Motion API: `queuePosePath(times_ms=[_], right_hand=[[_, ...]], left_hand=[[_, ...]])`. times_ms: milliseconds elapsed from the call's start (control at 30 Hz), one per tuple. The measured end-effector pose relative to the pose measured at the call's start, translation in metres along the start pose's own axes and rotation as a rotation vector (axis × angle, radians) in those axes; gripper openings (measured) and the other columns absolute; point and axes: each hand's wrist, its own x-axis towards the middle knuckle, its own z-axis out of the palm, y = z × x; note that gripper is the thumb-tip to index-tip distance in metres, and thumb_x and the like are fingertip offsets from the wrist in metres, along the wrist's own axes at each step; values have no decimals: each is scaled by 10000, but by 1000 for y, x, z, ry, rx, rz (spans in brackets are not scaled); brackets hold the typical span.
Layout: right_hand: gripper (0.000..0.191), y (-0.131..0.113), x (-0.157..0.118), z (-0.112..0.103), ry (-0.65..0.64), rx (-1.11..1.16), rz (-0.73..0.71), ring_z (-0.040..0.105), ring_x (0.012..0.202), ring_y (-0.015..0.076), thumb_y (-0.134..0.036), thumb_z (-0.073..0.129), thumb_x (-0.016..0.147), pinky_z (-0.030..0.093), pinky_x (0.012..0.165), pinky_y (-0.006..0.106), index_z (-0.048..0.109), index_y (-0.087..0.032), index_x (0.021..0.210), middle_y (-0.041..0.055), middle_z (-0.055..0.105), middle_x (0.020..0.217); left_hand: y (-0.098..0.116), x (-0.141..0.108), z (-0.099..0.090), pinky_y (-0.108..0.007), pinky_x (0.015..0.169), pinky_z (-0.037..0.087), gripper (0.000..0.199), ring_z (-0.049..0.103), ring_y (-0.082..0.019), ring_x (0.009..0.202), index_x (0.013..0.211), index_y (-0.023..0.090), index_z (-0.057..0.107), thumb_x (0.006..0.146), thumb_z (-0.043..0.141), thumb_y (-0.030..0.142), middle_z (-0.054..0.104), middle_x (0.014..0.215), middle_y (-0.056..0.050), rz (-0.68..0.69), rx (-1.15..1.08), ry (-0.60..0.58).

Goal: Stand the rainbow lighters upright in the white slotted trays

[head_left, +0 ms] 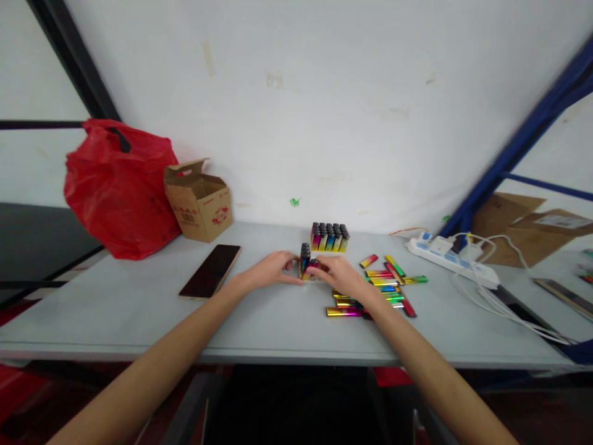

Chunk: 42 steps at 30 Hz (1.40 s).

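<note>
Upright lighters (304,254) with black tops stand in a short row at the middle of the table, in what looks like a low holder partly hidden by my fingers. My left hand (277,269) steadies the left side of this row, thumb low at the front and fingers behind. From the right, my right hand (339,273) pinches a reddish lighter (312,264) against the row. Just behind stands a full block of coloured lighters (330,237), several rows deep. A loose pile of shiny lighters (382,282) lies beside and partly behind my right forearm.
On the left lie a dark-screened phone (210,272), an open cardboard box (204,207) and a red plastic bag (123,191). A white power strip (451,261) with plugs and cables runs along the right. The table's front edge (296,356) lies below my forearms.
</note>
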Motion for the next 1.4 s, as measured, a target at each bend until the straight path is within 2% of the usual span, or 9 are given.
queuePosePath(times_ms=[100, 233, 400, 700, 867, 967, 1067, 1233, 1400], right_hand=[[292, 1, 0, 6, -33, -123, -25, 630, 729, 183, -439, 529, 1018, 402, 667, 267, 618, -172, 944, 61, 704, 834], [371, -1, 1, 6, -36, -268, -11, 603, 718, 171, -504, 540, 996, 372, 648, 261, 638, -174, 857, 60, 682, 815], [429, 3, -5, -22, 72, -174, 39, 550, 658, 147, -477, 428, 1048, 353, 641, 265, 653, -179, 837, 18, 643, 722], [198, 77, -64, -99, 101, -198, 243, 691, 839, 244, -310, 590, 925, 521, 812, 376, 756, -204, 945, 94, 765, 959], [233, 114, -70, -101, 79, -210, 192, 666, 1106, 302, -265, 666, 852, 469, 1035, 477, 766, -209, 1055, 118, 741, 1155], [184, 124, -61, -96, -22, -170, 183, 695, 984, 273, -267, 687, 827, 509, 960, 426, 778, -216, 978, 91, 763, 1044], [139, 126, -57, -95, 8, -147, 212, 681, 836, 239, -303, 704, 814, 527, 851, 384, 766, -197, 879, 80, 748, 902], [387, 107, -53, -91, 269, 252, 312, 640, 712, 174, -474, 734, 806, 533, 737, 345, 725, -166, 1040, 64, 710, 923], [405, 67, -27, -75, 490, 821, 371, 584, 710, 116, -408, 847, 698, 512, 743, 291, 736, -200, 1028, 3, 675, 848]], left_hand=[[1, 0, 0, -287, 697, 429, 713, 587, -205, 757, 1095, 162, 684, 710, 696, 762, 657, 853, -38, 4, 7, -4], [1, 0, 0, -295, 716, 437, 722, 594, -214, 775, 1122, 154, 681, 729, 681, 759, 658, 856, -43, 15, 16, 0], [2, -1, -3, -299, 717, 442, 703, 606, -220, 785, 1125, 157, 685, 734, 682, 740, 670, 876, -48, 12, 15, -10], [12, -1, 1, -316, 702, 440, 719, 628, -243, 793, 1098, 149, 673, 687, 702, 738, 686, 907, -68, -60, 82, 25], [17, 1, 8, -333, 687, 436, 712, 629, -262, 798, 993, 158, 652, 669, 683, 791, 688, 937, -94, -102, 138, 68], [15, 0, 6, -333, 692, 441, 689, 629, -257, 799, 1000, 156, 651, 702, 670, 777, 687, 933, -92, -89, 103, 60], [9, -1, 1, -335, 716, 456, 672, 626, -252, 806, 1018, 149, 664, 703, 694, 742, 688, 937, -90, -77, 58, 48], [2, -3, -6, -363, 804, 474, 652, 618, -274, 875, 1008, 144, 688, 697, 713, 717, 693, 952, -103, -72, 90, 48], [2, -3, -8, -358, 790, 480, 657, 623, -272, 867, 1035, 145, 693, 694, 718, 706, 699, 954, -97, -78, 81, 42]])
